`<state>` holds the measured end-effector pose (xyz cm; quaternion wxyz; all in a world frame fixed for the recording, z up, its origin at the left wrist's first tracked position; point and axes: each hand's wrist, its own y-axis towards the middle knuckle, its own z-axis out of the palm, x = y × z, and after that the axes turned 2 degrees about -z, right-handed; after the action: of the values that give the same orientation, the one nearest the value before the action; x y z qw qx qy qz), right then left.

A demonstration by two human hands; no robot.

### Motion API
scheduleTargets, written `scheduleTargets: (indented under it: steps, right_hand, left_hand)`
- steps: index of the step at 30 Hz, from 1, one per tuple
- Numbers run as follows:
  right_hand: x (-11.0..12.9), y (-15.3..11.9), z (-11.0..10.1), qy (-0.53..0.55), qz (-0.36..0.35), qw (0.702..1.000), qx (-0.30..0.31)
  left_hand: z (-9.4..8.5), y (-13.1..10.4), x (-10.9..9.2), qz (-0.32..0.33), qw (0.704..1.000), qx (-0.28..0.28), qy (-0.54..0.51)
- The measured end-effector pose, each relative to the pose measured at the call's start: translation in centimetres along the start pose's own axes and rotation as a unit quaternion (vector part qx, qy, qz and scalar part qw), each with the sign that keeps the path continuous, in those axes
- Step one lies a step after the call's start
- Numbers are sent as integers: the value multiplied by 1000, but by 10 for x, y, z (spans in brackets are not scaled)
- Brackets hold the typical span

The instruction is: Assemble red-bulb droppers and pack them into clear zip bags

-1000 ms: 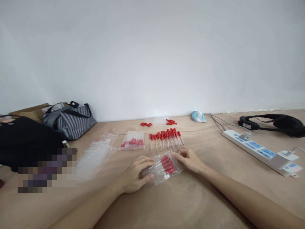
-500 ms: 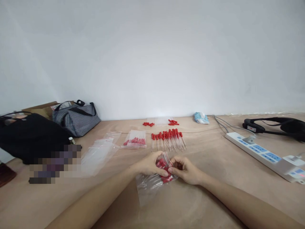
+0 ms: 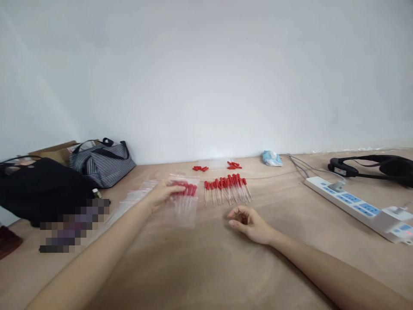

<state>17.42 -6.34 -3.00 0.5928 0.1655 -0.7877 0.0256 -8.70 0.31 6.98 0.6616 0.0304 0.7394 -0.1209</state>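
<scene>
My left hand (image 3: 160,194) is closed on a clear zip bag (image 3: 186,212) with several red-bulbed droppers inside, their glass tubes pointing towards me. The bag is slightly blurred and hangs over the spot where another filled bag lay, now largely hidden. Right of it, loose droppers (image 3: 227,186) lie in a row with red bulbs away from me. My right hand (image 3: 253,224) rests on the table in front of that row, fingers curled but apart, holding nothing. Flat zip bags (image 3: 135,196) lie partly behind my left forearm.
More red bulbs (image 3: 200,168) lie near the wall, beside clear tubes. A blue-white packet (image 3: 271,158) sits at the back. On the right are a power strip (image 3: 342,198) with cables and a black headset (image 3: 387,168). A striped bag (image 3: 105,163) and a black bag (image 3: 45,189) stand left.
My left hand has carried the filled bag left and away from me, over the other filled bag. My right hand has let go of it and stays near its earlier place.
</scene>
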Motion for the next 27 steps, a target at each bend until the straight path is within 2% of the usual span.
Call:
scheduleTargets:
  steps: [3, 6, 9, 12, 17, 19, 21, 22, 24, 25, 27]
  right_hand:
    - [1, 0, 0, -8, -5, 1000, 0]
    - [4, -1, 0, -19, -11, 1000, -4]
    - [4, -1, -1, -29, -15, 999, -10]
    - [3, 0, -1, -31, -15, 999, -11]
    - [1, 0, -1, -40, -20, 999, -9]
    - [1, 0, -1, -42, -21, 999, -9]
    - [1, 0, -1, -46, -24, 999, -10]
    - [1, 0, -1, -48, -25, 998, -10]
    - [1, 0, -1, -54, -29, 998, -11]
    - [1, 0, -1, -57, -30, 998, -10]
    - [0, 0, -1, -60, -30, 998, -8]
  left_hand:
    - [-13, 25, -16, 117, 992, -53, -15]
    - [-18, 49, -16, 212, 973, -81, 28]
    - [-22, 65, -2, 218, 963, -60, 148]
    - [-25, 69, 16, 201, 956, -28, 213]
    - [-35, 59, 24, 177, 937, 33, 299]
    - [-42, 50, 23, 180, 924, 56, 332]
    - [-52, 38, 24, 198, 906, 58, 371]
    - [-57, 31, 27, 207, 896, 46, 390]
    - [-70, 15, 38, 237, 844, -30, 481]
    - [-77, 7, 45, 229, 817, -84, 523]
    - [-89, -9, 61, 169, 771, -177, 588]
